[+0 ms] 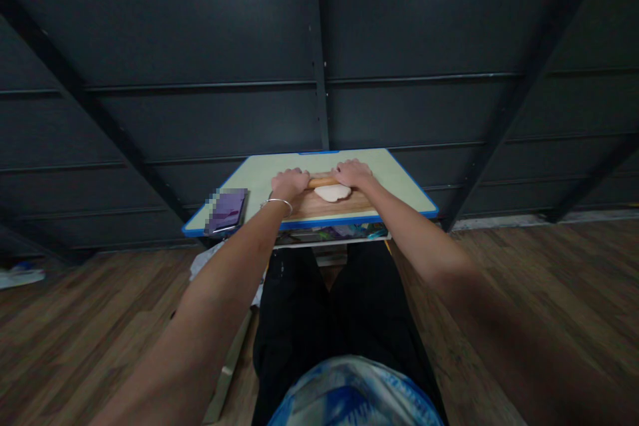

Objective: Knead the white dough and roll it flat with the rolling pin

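A wooden rolling pin (322,182) lies crosswise over a flattened piece of pale dough (333,194). My left hand (290,182) is closed over the pin's left end, a bangle around that wrist. Over the right end, my right hand (353,173) is closed in the same way. Most of the dough shows on the near side of the pin; whether more lies under it is hidden. Beneath the dough is a wooden board (319,209), partly covered by my hands and forearms.
The small table (409,193) has a pale top and blue edging. A phone or tablet (227,212), partly pixelated, lies at its left. An open shelf (332,233) under the top holds assorted things. Behind stands a dark panelled wall (200,26). My legs are close to the table.
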Motion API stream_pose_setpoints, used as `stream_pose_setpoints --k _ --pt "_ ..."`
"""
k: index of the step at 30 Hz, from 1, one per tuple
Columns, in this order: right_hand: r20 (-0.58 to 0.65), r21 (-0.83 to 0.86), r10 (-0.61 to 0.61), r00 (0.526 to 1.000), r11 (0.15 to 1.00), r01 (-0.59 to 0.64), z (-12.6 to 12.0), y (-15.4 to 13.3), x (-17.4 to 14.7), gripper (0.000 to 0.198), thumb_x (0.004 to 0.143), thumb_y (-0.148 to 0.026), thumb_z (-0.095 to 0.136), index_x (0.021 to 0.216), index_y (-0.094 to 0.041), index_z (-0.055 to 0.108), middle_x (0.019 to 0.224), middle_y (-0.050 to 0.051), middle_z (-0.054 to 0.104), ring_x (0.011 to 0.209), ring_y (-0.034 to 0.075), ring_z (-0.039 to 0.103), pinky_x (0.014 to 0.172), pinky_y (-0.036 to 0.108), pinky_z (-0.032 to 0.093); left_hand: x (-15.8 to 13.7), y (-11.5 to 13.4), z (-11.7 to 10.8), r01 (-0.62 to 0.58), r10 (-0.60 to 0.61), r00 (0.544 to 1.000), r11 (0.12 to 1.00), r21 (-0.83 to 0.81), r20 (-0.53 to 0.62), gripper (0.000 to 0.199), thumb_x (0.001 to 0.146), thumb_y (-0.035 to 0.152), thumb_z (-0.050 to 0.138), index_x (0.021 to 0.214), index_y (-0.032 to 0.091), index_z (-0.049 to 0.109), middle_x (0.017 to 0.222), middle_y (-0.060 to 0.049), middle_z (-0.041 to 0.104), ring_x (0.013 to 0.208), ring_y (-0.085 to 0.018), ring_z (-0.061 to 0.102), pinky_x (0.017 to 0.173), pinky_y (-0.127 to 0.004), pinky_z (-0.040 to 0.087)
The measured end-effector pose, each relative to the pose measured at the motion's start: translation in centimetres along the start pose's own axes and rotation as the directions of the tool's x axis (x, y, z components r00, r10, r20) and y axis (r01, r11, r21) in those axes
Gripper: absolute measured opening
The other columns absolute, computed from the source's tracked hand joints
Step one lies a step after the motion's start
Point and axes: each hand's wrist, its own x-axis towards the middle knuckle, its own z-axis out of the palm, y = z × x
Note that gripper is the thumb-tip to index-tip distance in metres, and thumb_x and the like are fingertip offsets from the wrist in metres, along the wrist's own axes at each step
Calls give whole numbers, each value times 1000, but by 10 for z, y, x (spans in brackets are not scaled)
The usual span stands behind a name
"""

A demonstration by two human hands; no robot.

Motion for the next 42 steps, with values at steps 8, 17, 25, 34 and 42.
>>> stream_pose_setpoints --k 8,17,25,34,42 --pt "-12 -6 -16 1000 1000 16 4 2 3 62 109 -50 31 141 -16 72 147 19 67 134 40 60 108 54 49 9 6 -3 74 -75 997 997 -36 -10 54 106 47 33 132 22 74 131 -14 75 125 -31 66 103 -40 48" --pt "-34 -11 -4 999 1000 4 2 0 -2 60 111 -51 32 140 -19 73 144 17 70 130 36 65 104 47 51 4 11 -11 112 -112 994 993 -26 9 60 107 47 27 131 19 75 140 -18 72 126 -36 68 101 -45 52" --pt "-69 -13 34 997 999 -35 3 -2 -5 58 111 -46 32 134 -17 76 138 17 74 124 33 70 100 43 53 2 8 -6 92 -93 995 995 -23 -29 60 108 48 29 130 18 75 138 -18 73 125 -35 69 103 -45 52" --pt "-62 -17 51 997 998 -53 3 -3 -5 56 111 -46 34 133 -17 76 138 18 73 124 32 70 100 40 52 4 7 -2 97 -99 994 995 -36 -52 61 107 48 28 129 18 76 137 -19 74 123 -36 69 100 -45 52" --pt "-64 -11 52 997 999 -53 4 -3 -5 57 112 -47 33 134 -17 76 138 18 74 124 33 70 100 41 52 1 8 -6 79 -80 996 997 -24 -42 61 107 46 27 128 17 76 135 -19 74 122 -37 70 98 -47 54"
